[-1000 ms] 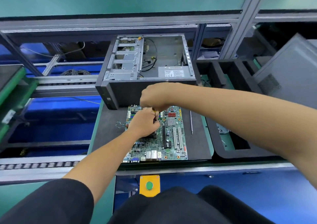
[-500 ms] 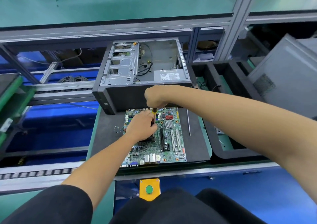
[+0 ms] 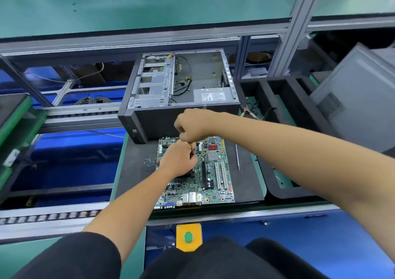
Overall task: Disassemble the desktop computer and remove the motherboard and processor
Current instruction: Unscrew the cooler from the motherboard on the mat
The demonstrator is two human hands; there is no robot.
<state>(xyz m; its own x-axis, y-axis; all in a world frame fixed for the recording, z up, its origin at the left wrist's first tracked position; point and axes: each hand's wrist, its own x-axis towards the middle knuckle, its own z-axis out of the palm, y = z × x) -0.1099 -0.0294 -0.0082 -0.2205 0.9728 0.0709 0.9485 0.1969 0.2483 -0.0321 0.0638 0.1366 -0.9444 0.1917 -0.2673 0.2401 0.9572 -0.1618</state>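
I am watching through the head camera, and both hands are working over the board (image 3: pixel 215 171), which is lying flat on the dark mat (image 3: pixel 132 171) on the surface, already out of the case (image 3: pixel 181 99). So the first big part of the task looks finished: the case is standing open and mostly empty just beyond the hands, with only some cables and the power unit inside.

My right hand (image 3: pixel 193 127) is making a closed grip around the top of a driver (image 3: pixel 193 147) with a yellow and black handle, fingers curled tight on it. The tool is pointing down into the board just under this grip. My left hand (image 3: pixel 178 158) is sitting directly below the right grip, its fingers curled around the lower part of the driver and steadying it. Under the left hand a dark block is partly showing, probably the cooler (image 3: pixel 186 176) over the processor, but most of it is hidden.

I am judging that the step in hand is loosening the cooler screws. The processor itself is not visible; it should be under that block, below both grips. What is left, as far as I can tell: finishing the screws, lifting off the cooler, opening the socket and taking out the processor.

A thin metal rod (image 3: pixel 237 157) is lying on the mat to the right of the grips, apart from the board.
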